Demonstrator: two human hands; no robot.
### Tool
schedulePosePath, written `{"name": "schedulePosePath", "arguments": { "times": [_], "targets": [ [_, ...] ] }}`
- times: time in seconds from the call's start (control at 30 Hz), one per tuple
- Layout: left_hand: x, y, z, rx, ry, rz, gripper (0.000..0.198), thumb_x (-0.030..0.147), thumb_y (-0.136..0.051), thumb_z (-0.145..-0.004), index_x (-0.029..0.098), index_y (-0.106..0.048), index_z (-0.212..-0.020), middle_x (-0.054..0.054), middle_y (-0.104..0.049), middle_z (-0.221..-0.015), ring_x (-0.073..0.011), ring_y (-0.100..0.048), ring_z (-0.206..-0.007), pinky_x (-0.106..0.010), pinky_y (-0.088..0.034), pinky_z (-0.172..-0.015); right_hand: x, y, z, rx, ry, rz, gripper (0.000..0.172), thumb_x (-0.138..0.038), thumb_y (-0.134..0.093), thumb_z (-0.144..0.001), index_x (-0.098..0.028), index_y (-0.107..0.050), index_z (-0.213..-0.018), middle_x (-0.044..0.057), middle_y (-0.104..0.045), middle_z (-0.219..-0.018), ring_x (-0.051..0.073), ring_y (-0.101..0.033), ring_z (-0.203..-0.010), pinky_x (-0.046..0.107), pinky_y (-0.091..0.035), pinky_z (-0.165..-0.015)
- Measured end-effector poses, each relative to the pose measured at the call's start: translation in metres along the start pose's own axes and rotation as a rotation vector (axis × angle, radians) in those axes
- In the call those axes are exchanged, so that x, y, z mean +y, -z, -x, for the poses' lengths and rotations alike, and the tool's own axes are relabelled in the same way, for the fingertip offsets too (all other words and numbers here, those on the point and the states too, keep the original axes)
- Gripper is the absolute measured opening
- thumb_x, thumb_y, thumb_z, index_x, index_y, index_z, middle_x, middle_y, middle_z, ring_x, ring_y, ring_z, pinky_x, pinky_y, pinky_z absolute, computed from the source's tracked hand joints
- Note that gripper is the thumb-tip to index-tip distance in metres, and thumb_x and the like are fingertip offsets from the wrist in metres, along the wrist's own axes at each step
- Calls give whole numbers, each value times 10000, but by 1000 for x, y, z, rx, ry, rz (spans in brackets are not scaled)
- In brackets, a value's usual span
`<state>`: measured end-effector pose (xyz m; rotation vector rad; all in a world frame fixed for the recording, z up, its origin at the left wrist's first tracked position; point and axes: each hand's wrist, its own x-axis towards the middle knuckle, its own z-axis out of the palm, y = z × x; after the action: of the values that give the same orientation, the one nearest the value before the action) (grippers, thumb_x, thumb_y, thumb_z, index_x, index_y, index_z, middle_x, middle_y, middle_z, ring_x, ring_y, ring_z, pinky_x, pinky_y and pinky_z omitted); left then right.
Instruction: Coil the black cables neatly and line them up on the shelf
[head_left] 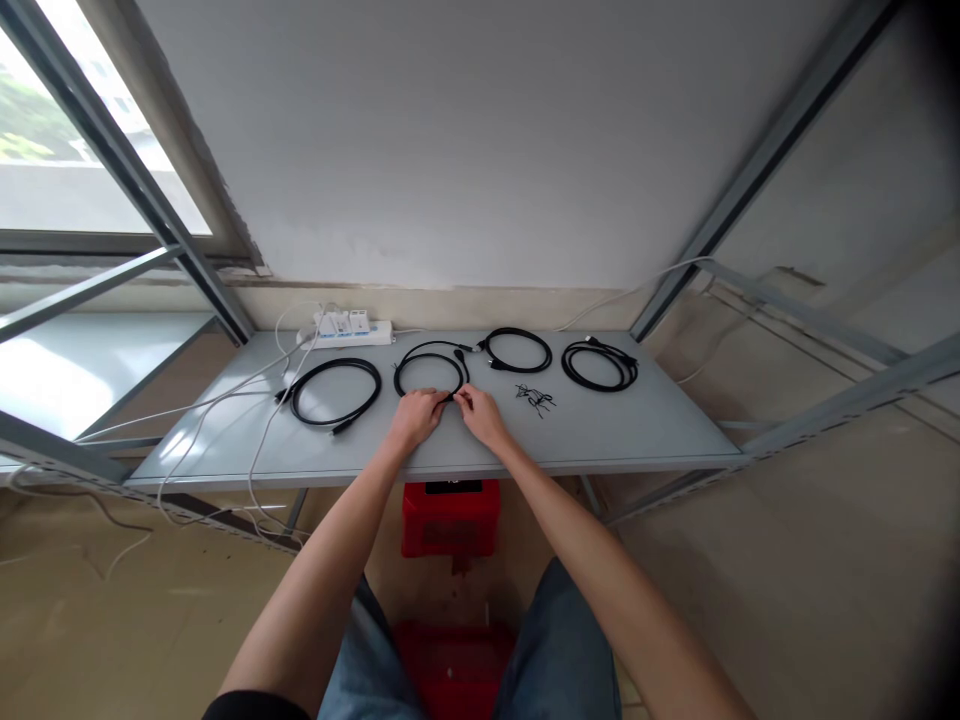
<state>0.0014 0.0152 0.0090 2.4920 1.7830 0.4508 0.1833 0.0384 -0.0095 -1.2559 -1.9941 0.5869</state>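
Firstly, cable: one black cable point(431, 354) lies in a loop on the shelf point(637, 432), second from the left, with its near edge under both hands.
Handling: it looks light and soft, but a little springy, so the loop may open when it is released; the near edge of the loop seems a good place to take hold.
Left hand point(415, 417): fingers are closed and pinch the near edge of the loop.
Right hand point(477, 415): thumb and fingers are pressed together on the cable, just beside the left hand.
Nearby: a left coil point(334, 362), a back coil point(517, 330), a right coil point(600, 388), and small black ties point(535, 400).
Farther: a white power strip point(345, 328), and a red crate point(450, 518) under the shelf.
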Motion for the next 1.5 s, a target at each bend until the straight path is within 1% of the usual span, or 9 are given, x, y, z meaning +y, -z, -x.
{"name": "schedulePosePath", "arguments": {
  "times": [0.27, 0.47, 0.6, 0.8, 1.03, 1.23, 1.4, 1.5],
  "targets": [
    [-1, -1, 0, 14, -16, 6, 388, 309, -436, -1073, 260, -698, -1354, -94, -768, -1101, -259, -708, -1004, -334, -481, -862, 3, -2, 0, 13, 26, -11, 191, -278, -508, -1041, -220, -662, -944, 21, -721, -817, 182, -604, -684, 254, -375, -666],
    [-2, -4, -1, 20, -7, 0, 381, 309, -459, -1069, 263, -696, -1363, -100, -765, -1126, -263, -708, -1025, -343, -480, -891, 6, -3, -1, 9, 21, -5, 181, -285, -515, -1043, -229, -668, -967, 30, -737, -857, 194, -628, -729, 257, -386, -690],
    [-2, -4, -1, 25, -14, 0, 384, 311, -455, -1070, 263, -700, -1363, -97, -767, -1117, -265, -710, -1011, -343, -481, -876, 6, -4, -1, 1, 18, -2, 179, -269, -508, -1048, -229, -665, -973, 31, -741, -869, 194, -633, -737, 257, -383, -688],
    [-2, -4, -1, 21, -11, -2, 384, 317, -456, -1071, 259, -700, -1362, -100, -767, -1125, -257, -710, -1025, -332, -481, -880, 2, -1, 1, -3, 10, 44, 194, -257, -480, -1070, -231, -657, -995, 26, -729, -854, 195, -620, -730, 262, -367, -680],
    [-1, -4, -1, 21, -2, 1, 381, 325, -453, -1073, 260, -708, -1348, -99, -768, -1117, -254, -708, -1025, -331, -482, -893, -1, 0, 3, 5, 32, 69, 178, -256, -483, -1078, -240, -652, -1026, 35, -739, -921, 204, -643, -795, 263, -361, -678],
    [-2, -5, -1, 30, -7, 6, 379, 336, -454, -1074, 265, -711, -1343, -92, -769, -1097, -249, -710, -1007, -325, -479, -870, -3, 1, 3, -3, 16, 63, 189, -255, -478, -1076, -241, -656, -1015, 32, -731, -894, 199, -635, -770, 263, -369, -678],
    [-1, -4, 0, 35, -13, 0, 371, 328, -458, -1071, 259, -718, -1327, -87, -772, -1089, -251, -711, -1003, -327, -479, -860, -5, 3, 3, -22, 22, 26, 188, -209, -485, -1054, -225, -664, -1001, 22, -718, -831, 186, -623, -727, 259, -402, -703],
    [-2, -4, 0, 35, -10, -6, 372, 310, -455, -1067, 260, -712, -1333, -86, -771, -1101, -248, -711, -1008, -326, -481, -869, -6, 4, 4, -49, 25, 74, 198, -184, -477, -1053, -222, -671, -1037, 22, -721, -835, 185, -640, -751, 257, -413, -711]
  ]
}}
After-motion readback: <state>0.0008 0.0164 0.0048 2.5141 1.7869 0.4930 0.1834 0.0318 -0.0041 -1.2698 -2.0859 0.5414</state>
